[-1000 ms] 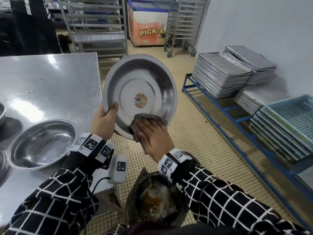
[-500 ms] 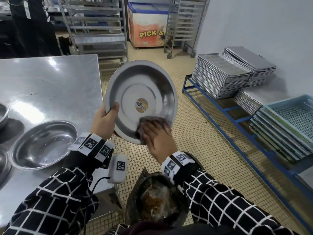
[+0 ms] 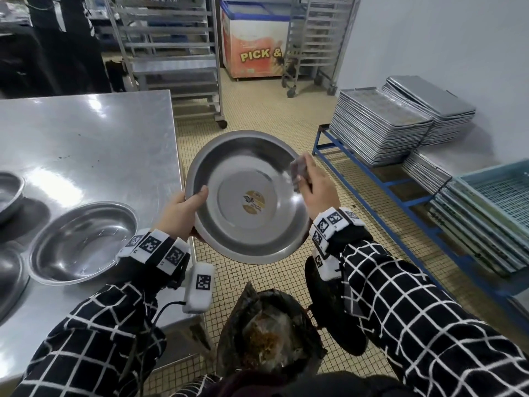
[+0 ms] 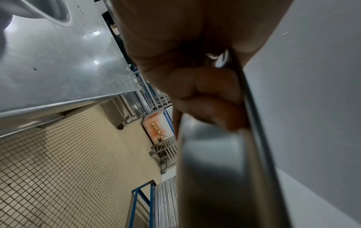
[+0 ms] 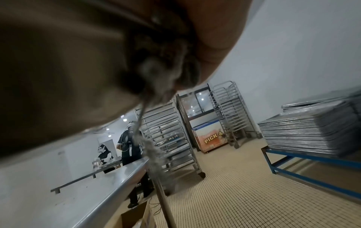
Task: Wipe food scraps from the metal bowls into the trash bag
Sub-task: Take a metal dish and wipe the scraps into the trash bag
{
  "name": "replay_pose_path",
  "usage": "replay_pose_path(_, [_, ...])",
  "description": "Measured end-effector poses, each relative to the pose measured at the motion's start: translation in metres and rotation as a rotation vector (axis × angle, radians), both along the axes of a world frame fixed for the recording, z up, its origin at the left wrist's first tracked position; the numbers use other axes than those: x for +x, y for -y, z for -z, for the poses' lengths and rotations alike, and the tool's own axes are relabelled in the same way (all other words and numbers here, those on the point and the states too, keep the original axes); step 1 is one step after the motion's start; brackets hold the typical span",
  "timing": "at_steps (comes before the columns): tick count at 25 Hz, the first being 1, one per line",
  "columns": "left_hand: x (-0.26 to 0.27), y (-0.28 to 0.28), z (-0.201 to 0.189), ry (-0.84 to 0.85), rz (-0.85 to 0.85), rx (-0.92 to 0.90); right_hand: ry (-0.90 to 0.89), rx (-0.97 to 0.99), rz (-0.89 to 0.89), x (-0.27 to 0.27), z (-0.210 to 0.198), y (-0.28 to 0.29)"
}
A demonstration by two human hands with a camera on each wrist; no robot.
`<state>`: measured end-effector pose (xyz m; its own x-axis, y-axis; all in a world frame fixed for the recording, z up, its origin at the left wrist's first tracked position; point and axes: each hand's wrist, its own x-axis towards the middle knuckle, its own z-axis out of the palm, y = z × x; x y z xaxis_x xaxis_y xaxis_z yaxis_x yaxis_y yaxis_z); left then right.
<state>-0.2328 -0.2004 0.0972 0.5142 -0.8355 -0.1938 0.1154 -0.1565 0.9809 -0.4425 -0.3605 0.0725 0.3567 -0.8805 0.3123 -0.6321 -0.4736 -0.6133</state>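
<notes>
I hold a wide metal bowl (image 3: 246,196) with a round sticker at its centre, tilted toward me above the dark trash bag (image 3: 269,336), which has brown scraps inside. My left hand (image 3: 183,210) grips the bowl's left rim, thumb inside; in the left wrist view the fingers (image 4: 205,95) curl under the rim (image 4: 254,123). My right hand (image 3: 315,181) presses a grey cloth (image 3: 297,170) against the bowl's upper right inner wall. The right wrist view shows the cloth (image 5: 162,64) bunched under the palm.
A steel table (image 3: 86,144) at left carries another metal bowl (image 3: 83,245) and parts of two more at its left edge. Stacked metal trays (image 3: 380,130) and blue crates (image 3: 498,202) sit on a blue rack at right. Trolley racks and a freezer stand behind.
The right hand with the cloth has swept from the bowl's lower edge up to its upper right wall. The bowl has tipped flatter and lower over the bag.
</notes>
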Motion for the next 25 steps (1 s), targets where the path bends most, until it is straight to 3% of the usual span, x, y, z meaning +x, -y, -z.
replay_pose_path(3, [-0.001,0.004,0.010,-0.035,-0.062,-0.002,0.194,0.142,0.104,0.001,0.001,-0.003])
replay_pose_path(13, [-0.007,0.021,0.028,-0.049,-0.101,-0.075,0.497,0.312,0.440,0.007,0.015,-0.037])
replay_pose_path(17, [-0.009,0.022,0.026,-0.088,0.094,-0.038,0.436,0.299,0.347,-0.010,-0.006,-0.021])
replay_pose_path(20, [-0.003,0.022,0.015,-0.240,0.260,0.070,0.293,0.286,0.206,-0.025,-0.023,-0.006])
replay_pose_path(22, [0.002,0.025,0.013,-0.252,0.248,0.098,0.232,0.311,0.155,-0.029,-0.028,-0.002])
replay_pose_path(25, [0.004,0.032,0.016,-0.190,0.094,0.065,0.268,0.346,0.186,-0.028,-0.023,-0.005])
